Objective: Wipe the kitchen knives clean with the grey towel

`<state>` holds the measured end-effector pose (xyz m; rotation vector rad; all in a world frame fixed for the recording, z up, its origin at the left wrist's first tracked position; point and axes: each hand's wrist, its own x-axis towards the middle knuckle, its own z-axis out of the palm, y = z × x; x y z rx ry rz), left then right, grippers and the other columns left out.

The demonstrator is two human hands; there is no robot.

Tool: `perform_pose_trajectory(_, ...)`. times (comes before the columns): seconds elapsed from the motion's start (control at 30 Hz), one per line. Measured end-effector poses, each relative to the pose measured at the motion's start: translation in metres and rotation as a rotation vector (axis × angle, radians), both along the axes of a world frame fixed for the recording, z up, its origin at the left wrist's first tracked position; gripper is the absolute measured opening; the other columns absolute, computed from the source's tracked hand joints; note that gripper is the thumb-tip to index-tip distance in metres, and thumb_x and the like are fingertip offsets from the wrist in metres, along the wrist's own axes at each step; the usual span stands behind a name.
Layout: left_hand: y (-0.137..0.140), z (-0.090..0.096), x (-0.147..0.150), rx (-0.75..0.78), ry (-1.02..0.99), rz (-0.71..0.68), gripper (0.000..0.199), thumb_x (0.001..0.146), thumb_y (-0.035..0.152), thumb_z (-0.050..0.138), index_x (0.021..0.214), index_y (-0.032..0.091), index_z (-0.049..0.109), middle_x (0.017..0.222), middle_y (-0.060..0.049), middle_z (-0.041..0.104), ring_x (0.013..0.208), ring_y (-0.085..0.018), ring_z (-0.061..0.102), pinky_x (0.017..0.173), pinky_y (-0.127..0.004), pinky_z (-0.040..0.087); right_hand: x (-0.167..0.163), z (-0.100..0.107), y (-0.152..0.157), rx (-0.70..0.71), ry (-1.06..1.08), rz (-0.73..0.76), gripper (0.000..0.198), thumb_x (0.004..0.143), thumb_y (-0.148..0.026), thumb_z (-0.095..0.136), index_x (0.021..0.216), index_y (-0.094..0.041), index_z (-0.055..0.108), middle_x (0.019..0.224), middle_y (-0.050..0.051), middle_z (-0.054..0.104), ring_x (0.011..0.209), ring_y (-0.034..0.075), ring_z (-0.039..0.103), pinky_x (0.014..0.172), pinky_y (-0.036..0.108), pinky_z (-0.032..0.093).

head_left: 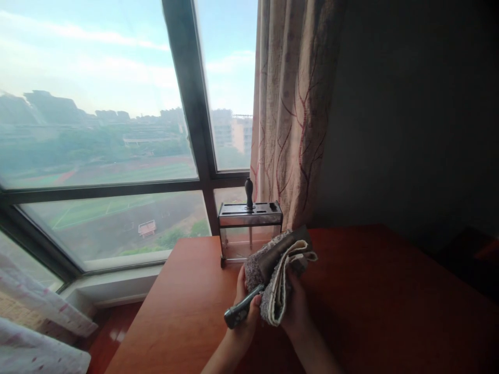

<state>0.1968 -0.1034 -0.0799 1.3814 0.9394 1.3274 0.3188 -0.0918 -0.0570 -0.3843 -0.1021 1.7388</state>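
My left hand (246, 315) is closed around the dark handle of a cleaver (242, 307), whose wide grey blade points up and to the right. A folded grey, fluffy cloth (277, 300) with a pale edge lies against the blade, and part of it shows behind the blade too. My right hand (297, 306) grips the cloth from the right side; its fingers are mostly hidden behind the folds. Just beyond the cleaver stands a clear-sided knife block (249, 214) with a slotted dark top. One dark handle sticks up from it.
The reddish-brown wooden table (187, 306) runs under both hands. Large windows (97, 130) stand at the left and ahead, with a patterned curtain (288, 114) at their right edge. A white curtain (35, 337) hangs at lower left. The right side is in deep shadow.
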Motion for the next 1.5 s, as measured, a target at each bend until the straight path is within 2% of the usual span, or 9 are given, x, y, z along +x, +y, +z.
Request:
perform_pose_trajectory(0.2, 0.003, 0.011, -0.004, -0.008, -0.051, -0.010, 0.072, 0.083, 0.052, 0.057, 0.145, 0.027, 0.030, 0.109, -0.009, 0.064, 0.097, -0.026, 0.062, 0.086, -0.039, 0.047, 0.022, -0.001, 0.007, -0.077, -0.008, -0.130, 0.021, 0.072, -0.026, 0.075, 0.092, -0.020, 0.071, 0.089, 0.002, 0.077, 0.081, 0.020, 0.072, 0.081, 0.035, 0.058)
perform_pose_trajectory(0.37, 0.001, 0.026, -0.007, -0.016, -0.040, 0.098, 0.065, 0.079, 0.046, 0.065, 0.137, 0.027, 0.045, 0.091, -0.005, 0.066, 0.084, -0.023, 0.062, 0.077, -0.034, 0.047, 0.050, 0.001, 0.016, -0.083, -0.037, -0.246, 0.022, 0.076, -0.030, 0.070, 0.098, -0.024, 0.069, 0.095, -0.001, 0.077, 0.088, 0.020, 0.071, 0.079, 0.035, 0.058)
perform_pose_trajectory(0.5, 0.003, 0.025, -0.009, -0.022, -0.008, 0.031, 0.064, 0.079, 0.046, 0.065, 0.137, 0.027, 0.045, 0.094, -0.006, 0.066, 0.088, -0.024, 0.061, 0.078, -0.035, 0.047, 0.063, 0.004, 0.018, -0.085, -0.051, -0.325, 0.020, 0.076, -0.030, 0.069, 0.095, -0.025, 0.070, 0.089, -0.001, 0.077, 0.091, 0.020, 0.071, 0.084, 0.038, 0.057)
perform_pose_trajectory(0.63, 0.005, 0.017, -0.010, 0.006, -0.026, 0.007, 0.068, 0.080, 0.050, 0.062, 0.140, 0.027, 0.041, 0.095, -0.007, 0.066, 0.087, -0.024, 0.061, 0.080, -0.037, 0.047, 0.051, 0.005, 0.014, -0.066, -0.034, -0.257, 0.022, 0.077, -0.034, 0.070, 0.096, -0.024, 0.070, 0.091, -0.001, 0.077, 0.091, 0.021, 0.071, 0.086, 0.039, 0.056)
perform_pose_trajectory(0.73, 0.004, 0.017, -0.009, 0.020, -0.060, -0.019, 0.070, 0.081, 0.050, 0.061, 0.143, 0.027, 0.037, 0.099, -0.008, 0.066, 0.087, -0.024, 0.062, 0.081, -0.038, 0.047, 0.030, 0.002, 0.007, -0.036, -0.017, -0.145, 0.026, 0.071, -0.034, 0.078, 0.093, -0.022, 0.071, 0.090, 0.000, 0.077, 0.086, 0.019, 0.071, 0.087, 0.035, 0.056)
perform_pose_trajectory(0.9, 0.002, 0.018, -0.007, 0.029, -0.113, -0.041, 0.071, 0.081, 0.048, 0.061, 0.143, 0.025, 0.036, 0.106, -0.010, 0.067, 0.102, -0.028, 0.062, 0.097, -0.042, 0.042, 0.003, -0.004, -0.004, 0.019, -0.024, -0.030, 0.025, 0.067, -0.032, 0.082, 0.087, -0.021, 0.072, 0.089, 0.001, 0.077, 0.087, 0.021, 0.071, 0.088, 0.037, 0.055)
perform_pose_trajectory(1.13, 0.011, 0.005, -0.011, -0.038, -0.105, 0.064, 0.069, 0.068, 0.041, 0.075, 0.131, 0.027, 0.052, 0.111, -0.010, 0.070, 0.111, -0.033, 0.060, 0.098, -0.043, 0.045, -0.003, -0.008, -0.007, 0.067, -0.170, -0.031, 0.023, 0.066, -0.027, 0.084, 0.084, -0.020, 0.071, 0.082, -0.001, 0.075, 0.074, 0.015, 0.069, 0.067, 0.026, 0.055)
perform_pose_trajectory(1.3, 0.006, 0.018, -0.012, -0.208, -0.248, 0.088, 0.066, 0.067, 0.038, 0.077, 0.128, 0.024, 0.056, 0.111, -0.010, 0.071, 0.116, -0.031, 0.058, 0.102, -0.041, 0.041, 0.000, -0.005, -0.003, 0.099, -0.200, -0.079, 0.028, 0.064, -0.020, 0.084, 0.089, -0.021, 0.071, 0.090, 0.001, 0.076, 0.083, 0.017, 0.069, 0.079, 0.029, 0.055)
perform_pose_trajectory(1.5, -0.002, 0.040, -0.013, -0.423, -0.464, -0.026, 0.063, 0.072, 0.034, 0.075, 0.130, 0.022, 0.054, 0.106, -0.010, 0.073, 0.102, -0.030, 0.066, 0.086, -0.039, 0.052, 0.002, -0.005, 0.000, 0.108, -0.194, -0.117, 0.023, 0.062, -0.014, 0.083, 0.082, -0.022, 0.072, 0.082, -0.002, 0.076, 0.083, 0.016, 0.069, 0.079, 0.028, 0.054)
